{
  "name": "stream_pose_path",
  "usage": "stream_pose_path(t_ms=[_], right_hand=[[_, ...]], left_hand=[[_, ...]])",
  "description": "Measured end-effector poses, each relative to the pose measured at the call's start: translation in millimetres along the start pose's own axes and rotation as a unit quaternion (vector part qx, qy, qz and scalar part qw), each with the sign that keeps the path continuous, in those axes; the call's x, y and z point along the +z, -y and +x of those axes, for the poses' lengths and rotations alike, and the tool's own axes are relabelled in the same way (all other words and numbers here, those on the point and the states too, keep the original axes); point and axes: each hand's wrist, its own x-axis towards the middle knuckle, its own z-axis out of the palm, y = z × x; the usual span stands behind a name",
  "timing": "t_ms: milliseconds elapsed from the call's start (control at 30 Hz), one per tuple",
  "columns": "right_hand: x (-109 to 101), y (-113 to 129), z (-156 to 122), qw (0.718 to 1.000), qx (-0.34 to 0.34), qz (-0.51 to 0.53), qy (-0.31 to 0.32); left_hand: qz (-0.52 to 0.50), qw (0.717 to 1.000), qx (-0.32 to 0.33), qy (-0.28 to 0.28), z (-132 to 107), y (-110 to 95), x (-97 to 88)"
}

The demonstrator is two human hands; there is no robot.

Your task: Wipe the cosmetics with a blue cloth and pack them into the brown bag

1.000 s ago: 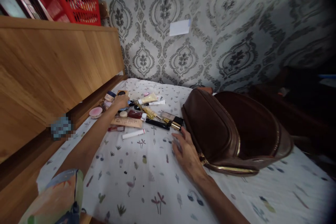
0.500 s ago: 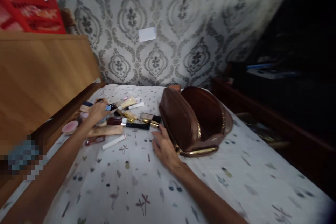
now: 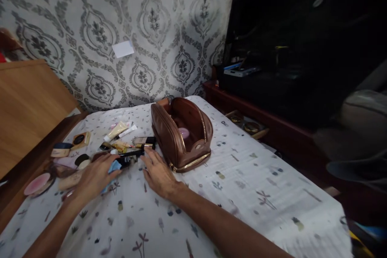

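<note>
My left hand [image 3: 98,173] is closed round a light blue and black item [image 3: 116,166], partly hidden by the fingers, low over the sheet among the cosmetics. Fingers stretched out, my right hand [image 3: 159,171] rests on the sheet just left of the brown makeup bag [image 3: 165,133]. Its fingertips are close to a black tube [image 3: 133,154] and a foundation bottle with a black cap [image 3: 145,141]. The bag stands unzipped, and a pink round thing [image 3: 184,132] shows inside. A cream-coloured squeeze tube [image 3: 115,131] and a white tube [image 3: 128,130] lie behind my left hand.
A pink compact [image 3: 38,184] lies near the bed's left edge, with a navy-capped bottle [image 3: 61,149] behind it. A wooden panel [image 3: 36,105] borders the left side. At the right, a small open tray [image 3: 254,129] sits below a dark shelf.
My left hand has come right and nearer with the light blue and black item in it. My view has turned right, and the pink thing now shows inside the bag.
</note>
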Motion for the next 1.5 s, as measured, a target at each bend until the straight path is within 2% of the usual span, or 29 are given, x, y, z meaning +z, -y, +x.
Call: stream_pose_path(t_ms=[133,267,433,567,733,867,967,1133,1333,1500], right_hand=[[0,-1,0,1.000,-0.001,0.017,0.011],[-1,0,1,0.999,0.011,0.036,0.026],[-4,2,2,0.999,0.014,0.033,0.038],[-5,2,2,0.998,0.022,0.023,0.048],[-4,0,4,0.998,0.018,0.032,0.052],[-3,-1,4,0.998,0.002,0.027,0.058],[-1,-1,3,0.998,-0.020,-0.002,0.053],[1,4,4,0.995,-0.072,-0.038,0.054],[11,30,25,0.980,-0.146,-0.060,0.117],[37,48,40,0.961,-0.191,-0.098,0.176]], left_hand=[[-0.045,0.998,0.049,-0.005,4,-13,12.1],[-0.084,0.995,0.046,-0.009,8,-18,16.8],[-0.139,0.989,0.046,-0.029,10,-12,22.3],[-0.165,0.985,0.038,-0.026,12,-11,18.2],[-0.151,0.988,0.009,-0.014,15,-17,9.3],[-0.206,0.978,0.010,-0.030,13,-19,12.6],[-0.296,0.954,-0.015,-0.055,11,-16,19.3],[-0.487,0.867,-0.088,-0.057,8,-2,30.2],[-0.567,0.804,-0.143,-0.110,2,21,36.4],[-0.589,0.778,-0.153,-0.159,-6,27,38.6]])
